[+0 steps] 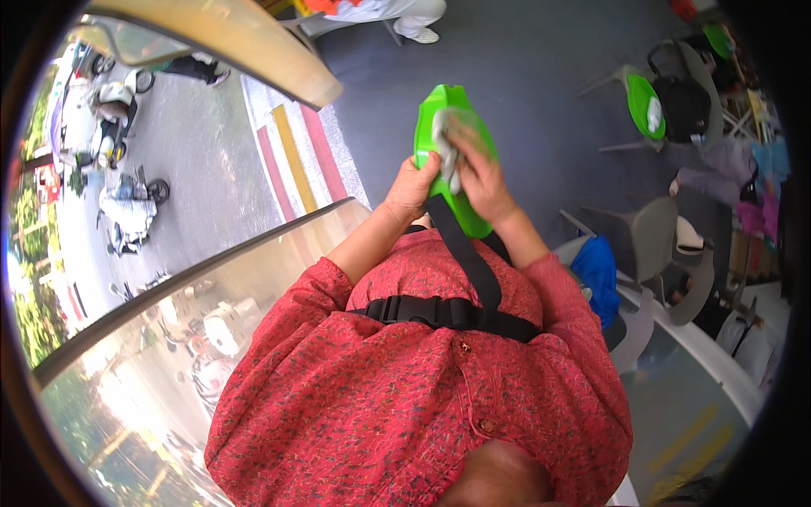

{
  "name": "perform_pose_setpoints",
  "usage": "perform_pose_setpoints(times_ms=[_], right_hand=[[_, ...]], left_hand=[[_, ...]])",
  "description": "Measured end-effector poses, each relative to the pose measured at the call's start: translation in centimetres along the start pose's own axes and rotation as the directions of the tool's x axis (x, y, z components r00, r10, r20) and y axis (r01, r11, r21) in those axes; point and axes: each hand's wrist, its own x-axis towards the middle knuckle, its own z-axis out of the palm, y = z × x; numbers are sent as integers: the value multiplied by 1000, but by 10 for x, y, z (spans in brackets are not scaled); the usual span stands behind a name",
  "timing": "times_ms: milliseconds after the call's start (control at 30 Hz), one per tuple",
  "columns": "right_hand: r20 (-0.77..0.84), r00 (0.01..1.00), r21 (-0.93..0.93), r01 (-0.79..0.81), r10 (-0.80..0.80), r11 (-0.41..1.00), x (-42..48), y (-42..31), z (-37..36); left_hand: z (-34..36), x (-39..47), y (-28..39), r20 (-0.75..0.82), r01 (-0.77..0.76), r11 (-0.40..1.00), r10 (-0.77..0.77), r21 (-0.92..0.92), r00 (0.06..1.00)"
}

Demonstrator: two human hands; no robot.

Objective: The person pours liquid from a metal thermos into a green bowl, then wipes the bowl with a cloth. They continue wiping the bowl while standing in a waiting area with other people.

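Observation:
A bright green moulded plastic piece (466, 215) is held out in front of my waist, tilted in the air. My left hand (410, 184) grips its left edge, thumb on the upper face. Under the fingers of my right hand (485, 174) is a crumpled whitish cloth (448, 152), pressed against the green surface; the fingers look blurred. A loose black strap (466, 247) hangs from the buckled belt (415, 310) around my body and runs up to the lower end of the green piece.
Grey chairs (656, 237) stand on the right, one bearing a black bag (681, 108) beside a green plastic object (643, 108). A seated person's leg (418, 19) shows at the top. Transparent door panels (190, 304) frame the left, with scooters (130, 203) outside.

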Motion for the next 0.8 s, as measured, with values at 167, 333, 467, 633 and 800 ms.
perform_pose_setpoints(times_ms=[167, 333, 467, 633, 800], right_hand=[[-141, 960, -46, -251, 243, 967, 41, 71, 35], [36, 926, -19, -376, 376, 927, -19, 35, 54], [189, 970, 148, -182, 153, 972, -6, -19, 41], [78, 996, 127, -56, 47, 990, 70, -4, 25], [148, 953, 13, -268, 263, 963, 59, 65, 3]], left_hand=[[-9, -19, 30, 53, -30, 995, 25, 93, 998], [-28, -15, 48, -20, -98, 995, 98, -12, 995], [-22, -8, 47, -110, -219, 975, 214, -38, 971], [20, -20, 40, -62, -217, 965, 228, 146, 972], [40, -43, 47, -48, -233, 972, 234, 31, 971]])
